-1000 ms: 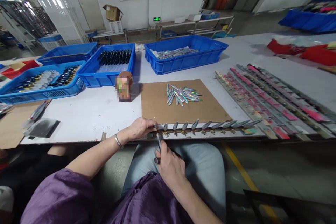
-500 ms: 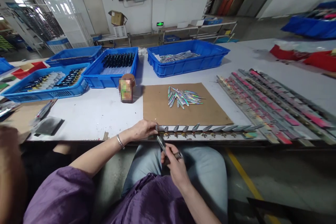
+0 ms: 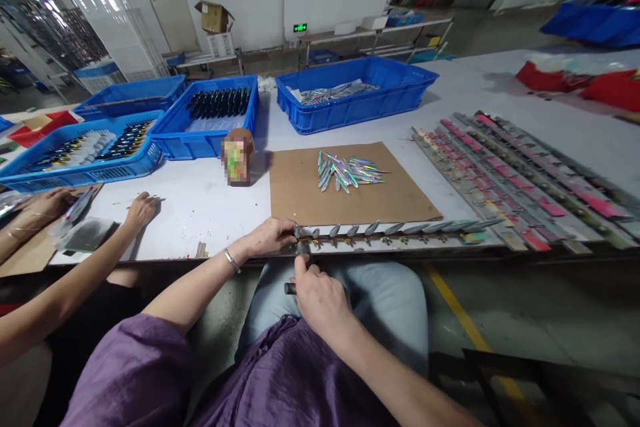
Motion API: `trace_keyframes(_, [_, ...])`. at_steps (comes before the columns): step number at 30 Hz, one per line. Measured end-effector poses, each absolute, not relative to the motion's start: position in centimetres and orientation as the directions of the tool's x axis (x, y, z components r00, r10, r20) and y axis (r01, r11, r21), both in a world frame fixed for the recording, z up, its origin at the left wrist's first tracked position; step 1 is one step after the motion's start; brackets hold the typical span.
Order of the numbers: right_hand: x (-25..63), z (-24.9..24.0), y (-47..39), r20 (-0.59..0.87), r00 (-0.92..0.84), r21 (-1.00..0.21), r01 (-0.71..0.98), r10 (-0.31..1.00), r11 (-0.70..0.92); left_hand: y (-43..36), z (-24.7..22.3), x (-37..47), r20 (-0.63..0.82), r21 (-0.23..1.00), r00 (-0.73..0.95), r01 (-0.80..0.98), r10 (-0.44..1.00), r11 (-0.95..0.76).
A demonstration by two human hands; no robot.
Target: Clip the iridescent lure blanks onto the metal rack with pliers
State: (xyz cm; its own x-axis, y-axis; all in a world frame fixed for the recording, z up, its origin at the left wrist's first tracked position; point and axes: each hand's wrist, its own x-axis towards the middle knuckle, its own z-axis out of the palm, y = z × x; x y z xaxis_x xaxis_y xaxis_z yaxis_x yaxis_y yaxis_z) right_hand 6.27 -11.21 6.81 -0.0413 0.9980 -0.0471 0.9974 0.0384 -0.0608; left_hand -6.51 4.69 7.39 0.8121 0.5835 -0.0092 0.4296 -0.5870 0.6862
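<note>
A long strip (image 3: 400,235) with a row of small grey lure-shaped pieces and brass-coloured fittings lies along the table's front edge. My left hand (image 3: 273,236) pinches the strip's left end. Just below that end, my right hand (image 3: 320,290) is wrapped round a dark metal tool (image 3: 291,288), its upper part by the strip's end and partly hidden by my fingers. Behind the strip, a brown cardboard sheet (image 3: 295,197) bears a pile of shiny silver pieces (image 3: 345,172).
Blue trays (image 3: 350,117) of pieces stand at the back and left. A jar (image 3: 239,157) sits left of the cardboard. Pink-and-grey strips (image 3: 505,180) lie at right. Another person's hands (image 3: 143,209) rest on the table at left, near a dark pad (image 3: 95,235).
My right hand has turned over, palm down, and the tool has swung with it. At left, the other person's hands have come over the table. The whole view has tilted slightly downward.
</note>
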Motion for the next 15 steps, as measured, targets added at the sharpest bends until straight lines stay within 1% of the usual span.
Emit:
trace_keyframes(1, [6.5,6.3,-11.2,-0.053,-0.008,-0.134,0.991,0.999,0.001,4.7,7.3,-6.5,-0.013,0.695,0.810,0.429,0.587,-0.577])
trace_keyframes(2, [6.9,5.7,-11.2,-0.060,0.036,-0.237,0.970,0.998,-0.049,4.7,7.2,-6.5,-0.012,0.705,0.813,0.420,0.583,-0.572])
trace_keyframes(3, [7.2,5.0,-11.2,-0.069,0.083,-0.377,0.920,0.994,-0.103,4.8,7.1,-6.5,-0.009,0.712,0.818,0.409,0.575,-0.570])
trace_keyframes(4, [7.6,4.2,-11.1,-0.084,0.122,-0.552,0.821,0.989,-0.148,4.8,7.0,-6.5,-0.007,0.717,0.819,0.404,0.574,-0.568])
trace_keyframes(5, [7.9,3.5,-11.1,-0.102,0.149,-0.736,0.654,0.984,-0.176,4.9,6.9,-6.5,-0.007,0.717,0.818,0.405,0.575,-0.568])
trace_keyframes(6, [8.1,2.7,-11.1,-0.117,0.163,-0.890,0.420,0.980,-0.176,4.9,6.8,-6.5,-0.011,0.712,0.817,0.412,0.577,-0.569])
trace_keyframes(7, [8.2,1.9,-11.2,-0.138,0.161,-0.976,0.144,0.977,-0.162,4.9,6.8,-6.4,-0.018,0.702,0.812,0.426,0.584,-0.571])
trace_keyframes(8, [8.2,1.2,-11.3,-0.172,0.146,-0.980,-0.124,0.974,-0.155,4.8,6.8,-6.4,-0.027,0.689,0.806,0.444,0.592,-0.573])
trace_keyframes(9, [8.1,0.5,-11.4,-0.213,0.118,-0.922,-0.352,0.970,-0.160,4.6,6.8,-6.4,-0.035,0.675,0.800,0.461,0.599,-0.576])
trace_keyframes(10, [7.9,-0.2,-11.5,-0.258,0.078,-0.836,-0.519,0.963,-0.182,4.5,6.8,-6.4,-0.038,0.663,0.798,0.471,0.602,-0.582])
trace_keyframes(11, [7.7,-0.8,-11.6,-0.299,0.027,-0.741,-0.637,0.954,-0.214,4.3,6.7,-6.5,-0.036,0.653,0.799,0.473,0.600,-0.591])
trace_keyframes(12, [7.5,-1.4,-11.7,-0.333,-0.022,-0.648,-0.721,0.943,-0.246,4.1,6.7,-6.5,-0.032,0.648,0.803,0.470,0.595,-0.600])
trace_keyframes(15, [7.2,-3.1,-11.9,-0.425,-0.155,-0.407,-0.847,0.892,-0.341,3.8,6.5,-6.6,-0.031,0.639,0.807,0.470,0.590,-0.609])
